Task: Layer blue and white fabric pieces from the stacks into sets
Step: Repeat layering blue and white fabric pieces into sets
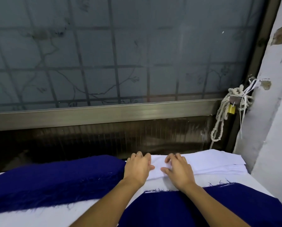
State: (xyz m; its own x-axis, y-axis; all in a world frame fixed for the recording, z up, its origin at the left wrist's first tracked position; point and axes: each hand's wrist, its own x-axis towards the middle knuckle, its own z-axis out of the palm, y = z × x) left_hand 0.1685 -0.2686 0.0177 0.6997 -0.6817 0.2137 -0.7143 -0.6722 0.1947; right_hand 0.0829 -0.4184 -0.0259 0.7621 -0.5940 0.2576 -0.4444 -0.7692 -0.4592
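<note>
A stack of white fabric pieces (215, 163) lies at the back right of the table. My left hand (137, 167) rests on the stack's left end, fingers bent, a ring on one finger. My right hand (178, 169) rests beside it on the top white piece, fingertips bent down onto the cloth and thumb apart from them. A thick stack of dark blue fabric (55, 181) with frayed edges lies to the left, touching my left hand. A single blue piece (210, 208) lies spread in front of the white stack, under my forearms.
A white table surface (38, 217) shows at the front left. Behind the table stands a frosted window with a metal frame (104, 115). A rope bundle and a brass padlock (231, 108) hang at the right, next to a white wall (271, 112).
</note>
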